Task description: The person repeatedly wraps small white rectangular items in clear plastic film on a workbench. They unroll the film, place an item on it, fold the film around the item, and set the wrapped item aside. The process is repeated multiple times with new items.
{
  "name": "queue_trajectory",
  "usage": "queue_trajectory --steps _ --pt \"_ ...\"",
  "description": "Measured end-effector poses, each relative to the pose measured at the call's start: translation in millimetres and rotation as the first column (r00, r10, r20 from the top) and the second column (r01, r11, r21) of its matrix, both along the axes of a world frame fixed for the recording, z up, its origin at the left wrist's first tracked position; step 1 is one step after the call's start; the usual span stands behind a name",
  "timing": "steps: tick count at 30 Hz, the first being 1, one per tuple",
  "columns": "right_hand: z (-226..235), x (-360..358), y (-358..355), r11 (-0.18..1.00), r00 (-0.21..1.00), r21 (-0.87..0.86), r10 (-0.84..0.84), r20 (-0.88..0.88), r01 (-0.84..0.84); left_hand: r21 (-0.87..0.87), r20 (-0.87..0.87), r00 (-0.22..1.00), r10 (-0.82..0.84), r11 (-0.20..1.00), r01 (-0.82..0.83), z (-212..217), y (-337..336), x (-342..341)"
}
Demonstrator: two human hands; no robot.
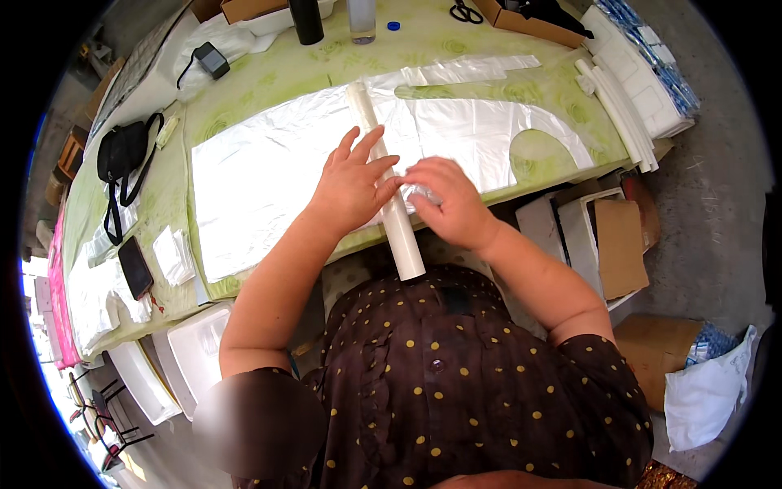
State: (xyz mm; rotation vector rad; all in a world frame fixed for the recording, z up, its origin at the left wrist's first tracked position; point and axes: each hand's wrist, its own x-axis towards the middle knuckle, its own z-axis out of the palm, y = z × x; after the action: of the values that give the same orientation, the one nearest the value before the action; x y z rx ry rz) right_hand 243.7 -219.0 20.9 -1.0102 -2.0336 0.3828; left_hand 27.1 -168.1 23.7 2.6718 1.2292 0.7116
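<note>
The left hand (353, 189) is spread wide over the tube (399, 228), fingers loosely apart and not wrapped round it, its thumb reaching across toward the other hand. The right hand (458, 205) is half curled just to the tube's right, its fingertips close to that thumb; a shiny bit shows between its fingers and thumb, but whether it is pinched cannot be told. The tube lies across the white film (269, 167), its near end jutting past the table edge toward the person's shirt (489, 383). Handling it well probably means light, even pressure from a flat left hand, so the tube neither rolls nor tips at the overhang, while the right works close beside it without tugging. Thin film would likely crease or drag if pulled askew, so smoothing it outward seems wise. Beyond, at the film's right end, a curved strip bends round bare cloth (542, 151); farther right lie paler rolls (617, 114), and scissors (466, 11) rest at the far side.
</note>
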Motion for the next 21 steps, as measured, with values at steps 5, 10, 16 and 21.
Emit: queue_trajectory --steps 5,10,16,21 --pt "-19 4 44 0.958 0.911 0.041 -0.283 0.300 0.284 -0.122 0.296 0.951 0.091 0.991 -0.057 -12 -6 -19" --pt "-16 -42 93 0.955 0.839 -0.059 -0.226 0.496 0.292 -0.230 0.234 0.958 0.166 0.967 -0.111 -21 -26 -42" --pt "-16 -49 168 0.838 0.636 -0.100 -0.323 0.701 0.536 -0.206 0.247 0.953 0.176 0.970 -0.126 -23 -26 -45" --pt "3 110 204 0.340 0.483 -0.347 -0.532 0.696 0.874 -0.219 0.265 0.940 0.214 0.963 -0.158 -21 -31 -44"
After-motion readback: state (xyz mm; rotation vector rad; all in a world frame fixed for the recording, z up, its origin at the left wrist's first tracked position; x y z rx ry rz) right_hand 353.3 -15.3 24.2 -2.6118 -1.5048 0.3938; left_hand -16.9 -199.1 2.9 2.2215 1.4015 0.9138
